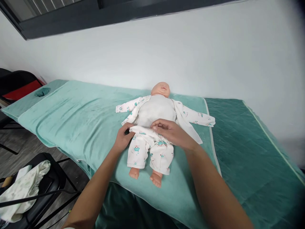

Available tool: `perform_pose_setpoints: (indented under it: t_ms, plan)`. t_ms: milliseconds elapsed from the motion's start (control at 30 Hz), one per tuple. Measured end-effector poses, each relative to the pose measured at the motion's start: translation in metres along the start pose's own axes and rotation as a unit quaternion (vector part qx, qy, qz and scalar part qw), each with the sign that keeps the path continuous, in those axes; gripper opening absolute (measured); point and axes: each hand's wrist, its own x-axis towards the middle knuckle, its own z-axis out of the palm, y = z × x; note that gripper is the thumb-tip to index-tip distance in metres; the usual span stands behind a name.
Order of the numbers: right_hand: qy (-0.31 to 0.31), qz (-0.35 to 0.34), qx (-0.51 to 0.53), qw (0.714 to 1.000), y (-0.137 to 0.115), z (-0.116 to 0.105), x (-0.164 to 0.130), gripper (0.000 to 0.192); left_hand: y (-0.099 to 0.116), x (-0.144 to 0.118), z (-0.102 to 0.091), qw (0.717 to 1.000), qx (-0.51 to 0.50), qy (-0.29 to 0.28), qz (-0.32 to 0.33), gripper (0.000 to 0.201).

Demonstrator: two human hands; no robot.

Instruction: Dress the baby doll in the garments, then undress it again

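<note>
We have a baby doll (157,111) lying face up across a teal towel (78,117) on the padded table (250,149), head toward the wall, arms out in an unbuttoned printed top (188,117). Our left hand (122,137) pinches the waistband of the doll's pants (149,151) at its hip, thumb and fingers closed on the folded edge of cloth. Our right hand (172,132) lies over the belly end of the same waistband, fingers together and curled onto the fabric; we cannot tell whether it grips or only presses. The pants look like thin, soft cotton that will bunch and stretch rather than hold a shape, so we judge the doubled hem at each hip the surest place to take hold. The doll itself seems light, with a cloth torso and harder, smooth feet (145,176) poking from the leg openings, likely to flop if lifted by one limb. At far left a chair (47,184) carries more crumpled cloth (23,187).
</note>
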Motion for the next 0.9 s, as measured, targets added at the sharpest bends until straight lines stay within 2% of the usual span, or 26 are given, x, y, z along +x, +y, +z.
perform_pose_setpoints:
  t_ms: [100, 300, 433, 567, 733, 833, 900]
  plan:
    - [0.025, 0.002, 0.026, 0.999, -0.001, -0.001, -0.001, 0.034, 0.001, 0.000, -0.002, 0.999, -0.026, -0.007, 0.021, 0.012]
    - [0.020, 0.016, 0.043, 0.999, 0.001, 0.001, -0.003, 0.031, 0.002, 0.000, -0.006, 0.994, -0.103, -0.020, 0.036, 0.018]
    - [0.029, 0.015, 0.004, 0.999, 0.000, 0.002, -0.003, 0.031, 0.002, 0.000, -0.005, 0.993, -0.113, -0.002, 0.020, 0.035]
    - [-0.009, 0.000, -0.065, 0.998, -0.008, 0.002, -0.006, 0.026, 0.002, 0.002, -0.006, 0.993, -0.115, -0.016, -0.005, 0.032]
    - [-0.045, 0.002, -0.149, 0.988, -0.015, 0.004, -0.009, 0.024, 0.001, 0.002, -0.006, 0.991, -0.134, -0.017, -0.017, 0.039]
    - [-0.054, 0.010, -0.171, 0.984, -0.016, 0.007, -0.009, 0.025, 0.000, 0.002, -0.004, 0.993, -0.117, 0.004, -0.025, 0.040]
    - [-0.056, 0.009, -0.171, 0.984, -0.015, 0.008, -0.009, 0.026, -0.003, 0.005, -0.001, 0.996, -0.070, 0.039, -0.039, 0.032]
